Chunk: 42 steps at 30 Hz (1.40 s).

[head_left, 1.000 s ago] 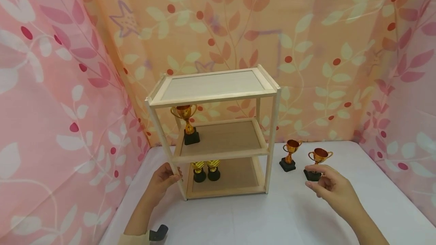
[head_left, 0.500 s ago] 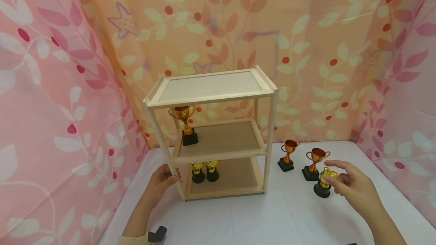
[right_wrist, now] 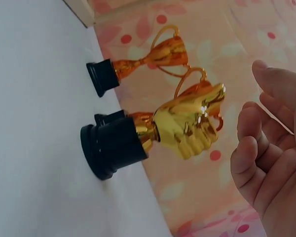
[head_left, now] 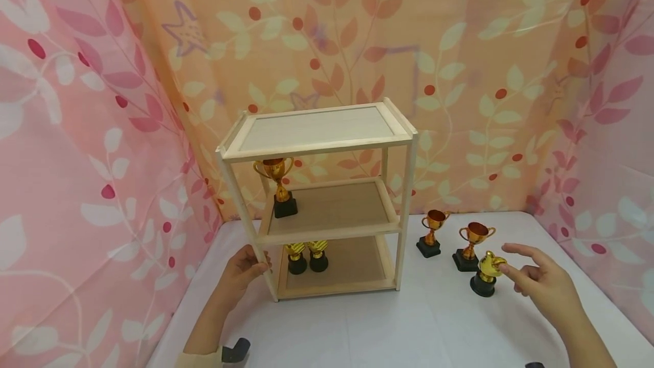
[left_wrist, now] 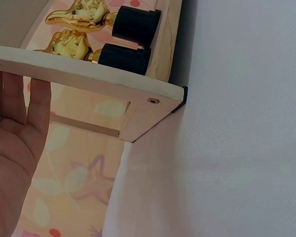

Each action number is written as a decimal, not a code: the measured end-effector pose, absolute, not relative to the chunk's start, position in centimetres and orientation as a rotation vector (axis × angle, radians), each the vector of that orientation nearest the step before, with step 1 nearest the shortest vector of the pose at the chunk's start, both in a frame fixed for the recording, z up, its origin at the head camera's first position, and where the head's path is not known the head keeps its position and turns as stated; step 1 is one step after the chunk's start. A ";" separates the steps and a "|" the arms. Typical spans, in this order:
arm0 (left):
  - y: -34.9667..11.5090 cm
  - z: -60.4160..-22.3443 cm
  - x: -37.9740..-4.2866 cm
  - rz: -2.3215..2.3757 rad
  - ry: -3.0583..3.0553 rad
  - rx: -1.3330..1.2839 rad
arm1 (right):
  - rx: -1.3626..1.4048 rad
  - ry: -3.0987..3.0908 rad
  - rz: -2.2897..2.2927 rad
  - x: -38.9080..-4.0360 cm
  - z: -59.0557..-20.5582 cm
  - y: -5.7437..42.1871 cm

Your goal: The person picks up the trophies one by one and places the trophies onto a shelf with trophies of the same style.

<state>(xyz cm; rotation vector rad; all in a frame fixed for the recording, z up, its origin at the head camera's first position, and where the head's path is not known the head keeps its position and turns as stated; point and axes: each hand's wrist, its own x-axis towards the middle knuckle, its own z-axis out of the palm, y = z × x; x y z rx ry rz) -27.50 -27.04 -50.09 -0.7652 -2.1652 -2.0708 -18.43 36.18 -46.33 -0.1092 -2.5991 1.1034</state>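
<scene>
My left hand (head_left: 244, 274) grips the front left post of a small wooden shelf (head_left: 327, 238), thumb in front and fingers behind. In the left wrist view, the fingers (left_wrist: 38, 106) show past the post's edge. Near the table's right side, a gold thumbs-up trophy (head_left: 489, 271) stands upright on its round black base. Beside it is my right hand (head_left: 549, 288), thumb and index finger spread, other fingers loosely curled. The right wrist view shows a gap between that hand (right_wrist: 274, 148) and the gold trophy (right_wrist: 187, 123).
Two bronze-coloured cup trophies (head_left: 433, 231) (head_left: 472, 243) stand behind the gold one. A larger cup trophy (head_left: 282, 186) occupies the middle shelf's left end. On the bottom shelf are two gold trophies (head_left: 296, 258) (head_left: 318, 255). Floral curtains (head_left: 352, 44) surround the white table (head_left: 357, 328).
My right hand has moved right and slightly down. The gold thumbs-up trophy has come into view, and the index finger has drawn back from it. The left hand keeps its hold.
</scene>
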 end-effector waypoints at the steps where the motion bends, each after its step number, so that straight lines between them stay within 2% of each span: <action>1: -27.0 -50.1 -27.5 -2.072 -2.162 -0.770 | -0.129 -2.606 1.116 -18.5 -46.5 36.4; 7: -26.9 -50.1 -27.7 -2.076 -2.160 -0.775 | -0.188 -2.636 1.174 -18.8 -47.4 37.4; 19: -26.9 -49.7 -27.3 -2.014 -2.248 -0.677 | -0.120 -2.656 1.385 -19.7 -50.8 39.7; 42: -27.2 -50.2 -27.8 -2.052 -2.177 -0.778 | -0.182 -2.712 1.782 -21.1 -53.7 38.9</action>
